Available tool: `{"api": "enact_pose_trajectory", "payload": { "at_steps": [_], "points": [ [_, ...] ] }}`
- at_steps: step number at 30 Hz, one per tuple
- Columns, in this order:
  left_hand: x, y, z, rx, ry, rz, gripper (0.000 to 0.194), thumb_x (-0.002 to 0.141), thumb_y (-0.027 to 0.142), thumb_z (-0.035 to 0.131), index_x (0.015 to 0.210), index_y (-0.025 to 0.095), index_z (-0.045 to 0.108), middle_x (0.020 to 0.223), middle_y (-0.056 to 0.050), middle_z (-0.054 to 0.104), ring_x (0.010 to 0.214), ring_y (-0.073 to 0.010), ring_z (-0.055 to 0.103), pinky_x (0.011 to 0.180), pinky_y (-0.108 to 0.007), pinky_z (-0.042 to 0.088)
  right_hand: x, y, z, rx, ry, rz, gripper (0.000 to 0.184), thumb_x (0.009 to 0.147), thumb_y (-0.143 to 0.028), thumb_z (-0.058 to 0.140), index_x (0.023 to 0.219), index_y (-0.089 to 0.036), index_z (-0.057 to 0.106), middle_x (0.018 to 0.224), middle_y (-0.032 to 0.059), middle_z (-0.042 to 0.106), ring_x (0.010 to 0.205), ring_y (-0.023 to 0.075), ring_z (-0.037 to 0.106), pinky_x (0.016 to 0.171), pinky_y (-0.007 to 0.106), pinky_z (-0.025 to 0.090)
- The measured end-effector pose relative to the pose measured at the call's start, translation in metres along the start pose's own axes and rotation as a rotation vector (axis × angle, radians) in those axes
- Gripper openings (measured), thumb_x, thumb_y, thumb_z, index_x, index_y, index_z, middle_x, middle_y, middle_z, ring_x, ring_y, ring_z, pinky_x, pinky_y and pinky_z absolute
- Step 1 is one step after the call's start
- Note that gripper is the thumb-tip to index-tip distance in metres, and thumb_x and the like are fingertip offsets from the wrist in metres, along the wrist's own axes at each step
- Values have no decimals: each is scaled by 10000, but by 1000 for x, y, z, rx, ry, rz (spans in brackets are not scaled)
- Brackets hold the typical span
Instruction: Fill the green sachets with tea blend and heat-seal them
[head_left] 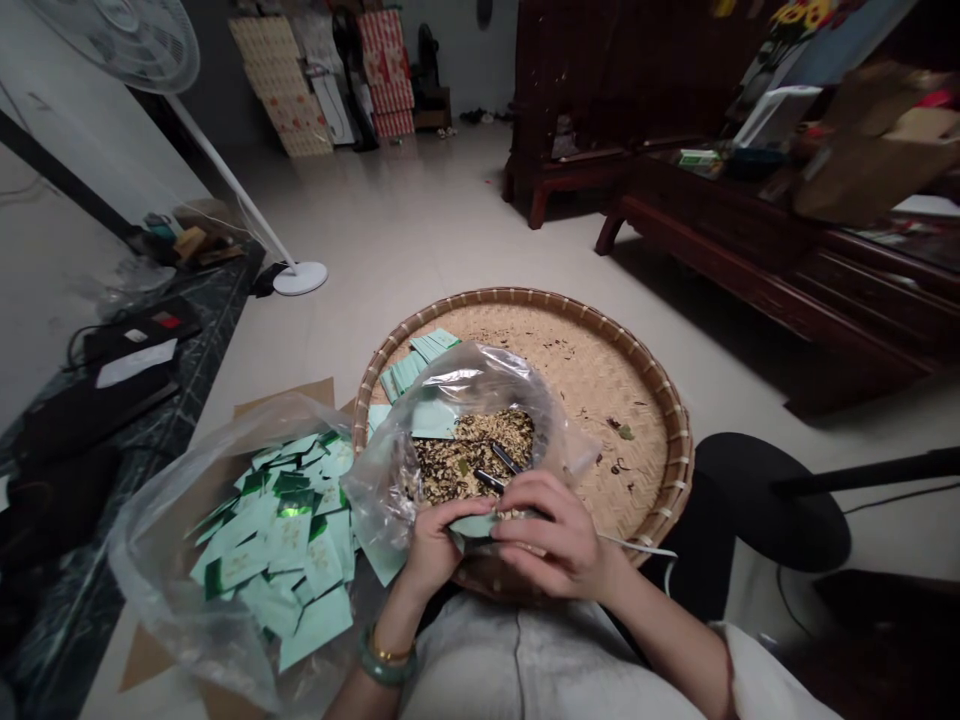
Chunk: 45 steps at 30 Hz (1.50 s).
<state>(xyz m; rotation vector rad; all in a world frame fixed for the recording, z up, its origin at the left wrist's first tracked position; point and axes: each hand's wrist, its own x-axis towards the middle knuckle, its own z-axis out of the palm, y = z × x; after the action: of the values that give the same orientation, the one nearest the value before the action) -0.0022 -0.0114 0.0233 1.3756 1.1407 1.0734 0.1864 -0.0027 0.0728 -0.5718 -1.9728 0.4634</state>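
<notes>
Pinching a small pale green sachet (474,525), the left hand (439,548) and right hand (561,530) are close together over the near rim of a round woven bamboo tray (600,340), just below a clear plastic bag (382,490) of dried leaf mix (472,455). A slack pinch could drop the sachet, and a knock to the slippery, slumping bag might spill the mix. More green sachets (289,540) lie heaped to the left.
</notes>
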Motion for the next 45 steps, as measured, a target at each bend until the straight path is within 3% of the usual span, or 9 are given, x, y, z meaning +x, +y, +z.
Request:
{"api": "enact_pose_trajectory", "payload": {
  "at_steps": [8,14,17,20,24,28,33,38,45],
  "points": [
    [-3,-4,0,54,34,-37,160,632,186,746,790,198,765,800,-41,768,738,-218,707,731,-303,545,-1,-3,3,-109,-93,58,185,856,-179,596,1036,-185,634,924,91,643,901,212,570,757,376,531],
    [-3,-7,7,-108,95,-343,305,611,294,787,857,133,705,778,-54,741,681,-206,684,643,-276,524,-24,38,21,-87,68,568,274,917,-227,512,1186,-188,548,912,66,671,775,170,638,700,301,544],
    [-2,-11,8,-359,168,-455,413,591,338,812,912,130,655,815,-72,740,654,-189,687,631,-273,529,-43,59,29,-314,-154,679,343,891,-245,537,1228,-184,528,1054,115,644,968,250,611,857,426,515],
    [-1,-13,8,-471,216,-506,457,518,328,857,861,122,638,770,-71,734,582,-159,660,570,-249,517,-58,66,39,-537,-407,759,568,788,-153,630,1325,-120,449,1148,181,587,1044,305,573,876,454,504],
    [0,-11,9,-471,243,-537,452,452,307,883,779,104,644,692,-62,723,530,-139,632,533,-230,500,-65,67,49,-616,-521,827,670,741,-82,628,1370,-80,398,1181,211,557,1055,307,558,877,429,502],
    [0,-6,10,-458,246,-554,448,449,316,884,764,97,653,665,-62,720,547,-143,641,549,-232,509,-65,77,39,-407,-361,843,601,766,-137,597,1343,-91,435,1161,184,569,1040,275,575,897,427,490],
    [0,-4,10,-477,247,-582,495,475,388,872,804,102,637,721,-83,730,552,-160,653,505,-246,515,-52,80,1,143,-130,1012,513,789,-328,634,1267,-164,548,1126,112,637,1027,246,598,891,420,492],
    [2,-6,11,-461,199,-613,507,484,398,871,818,97,638,781,-105,737,557,-165,661,476,-245,518,-31,67,-24,583,-267,1142,589,754,-434,694,1253,-141,583,980,89,697,732,171,629,601,282,514],
    [0,-6,10,-355,53,-643,475,495,394,867,790,91,652,754,-89,728,522,-145,651,464,-231,516,-16,61,-14,488,-355,1026,523,728,-355,726,1199,-146,633,1173,102,672,1028,241,625,932,405,477]
  ]
}}
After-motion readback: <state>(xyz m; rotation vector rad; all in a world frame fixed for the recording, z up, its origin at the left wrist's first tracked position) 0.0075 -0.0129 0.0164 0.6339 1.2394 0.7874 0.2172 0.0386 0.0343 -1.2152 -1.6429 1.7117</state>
